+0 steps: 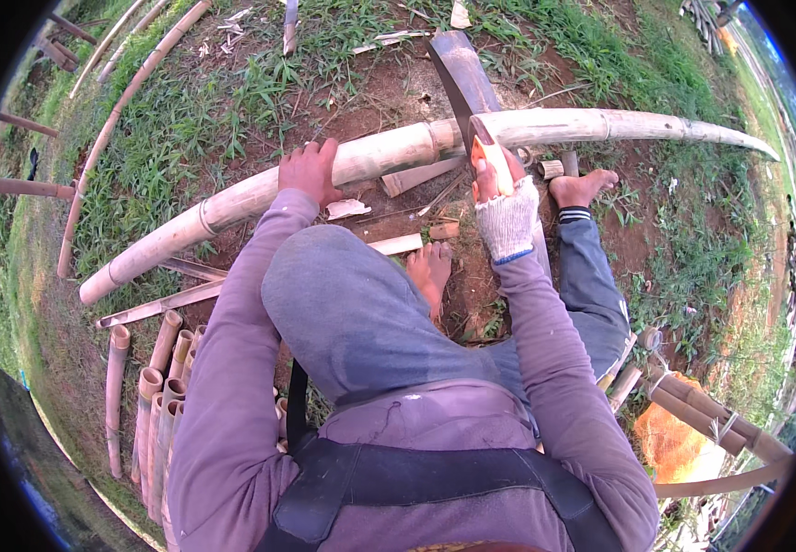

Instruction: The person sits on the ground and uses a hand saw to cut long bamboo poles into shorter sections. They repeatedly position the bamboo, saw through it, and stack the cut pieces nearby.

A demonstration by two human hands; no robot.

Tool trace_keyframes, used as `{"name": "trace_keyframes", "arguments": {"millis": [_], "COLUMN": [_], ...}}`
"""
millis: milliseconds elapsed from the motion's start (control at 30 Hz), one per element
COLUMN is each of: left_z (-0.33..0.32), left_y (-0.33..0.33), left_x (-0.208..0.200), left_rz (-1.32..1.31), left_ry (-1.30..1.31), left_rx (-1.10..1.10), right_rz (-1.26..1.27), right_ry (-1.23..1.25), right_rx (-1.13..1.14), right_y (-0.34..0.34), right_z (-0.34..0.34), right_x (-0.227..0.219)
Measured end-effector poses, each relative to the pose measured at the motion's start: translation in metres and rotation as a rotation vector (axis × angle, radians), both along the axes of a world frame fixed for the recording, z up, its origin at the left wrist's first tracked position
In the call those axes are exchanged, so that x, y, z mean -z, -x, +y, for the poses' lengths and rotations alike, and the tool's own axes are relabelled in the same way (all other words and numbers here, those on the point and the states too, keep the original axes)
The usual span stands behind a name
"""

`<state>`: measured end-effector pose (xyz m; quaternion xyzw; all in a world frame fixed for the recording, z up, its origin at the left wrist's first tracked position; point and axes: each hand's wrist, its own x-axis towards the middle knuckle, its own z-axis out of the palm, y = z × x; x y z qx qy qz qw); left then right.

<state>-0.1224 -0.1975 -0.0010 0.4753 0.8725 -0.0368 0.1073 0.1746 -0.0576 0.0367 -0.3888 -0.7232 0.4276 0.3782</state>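
A long, pale bamboo pole (pixel 253 195) lies crosswise in front of me, from the left side to the far right. My left hand (pixel 308 173) is bare and grips the pole left of its middle. In a white knitted glove with bare fingers, my right hand (pixel 506 201) is closed around the orange handle of a handsaw (pixel 456 97). The dark saw blade points away from me across the pole, beside a joint. Whether its teeth have entered the bamboo I cannot tell. Past the pole, next to the blade, a thicker bamboo piece (pixel 473 75) slopes away.
Cut bamboo tubes (pixel 151 385) are stacked at the lower left. Short offcuts (pixel 553 169) and split strips (pixel 177 302) lie around my bare feet (pixel 429 272). Tied bamboo (pixel 706 410) and an orange sack (pixel 669 431) are at the lower right. Grass and bare soil surround me.
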Motion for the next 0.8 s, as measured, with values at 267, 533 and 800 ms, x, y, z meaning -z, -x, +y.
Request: {"name": "trace_keyframes", "arguments": {"millis": [267,533,800], "left_z": [-0.008,-0.009,-0.008], "left_y": [0.011,0.014,0.008], "left_x": [-0.003,-0.009,0.001], "left_rz": [0.054,0.013,-0.007], "left_ry": [-0.039,0.009,0.025], "left_rx": [-0.002,-0.030,-0.023], "right_rz": [0.189,-0.120,-0.082], "right_ry": [0.135,-0.025,-0.004], "right_rx": [-0.135,-0.019,0.041], "right_y": [0.004,-0.046,-0.126], "right_z": [-0.005,-0.034,-0.085], "right_x": [0.012,-0.037,-0.015]}}
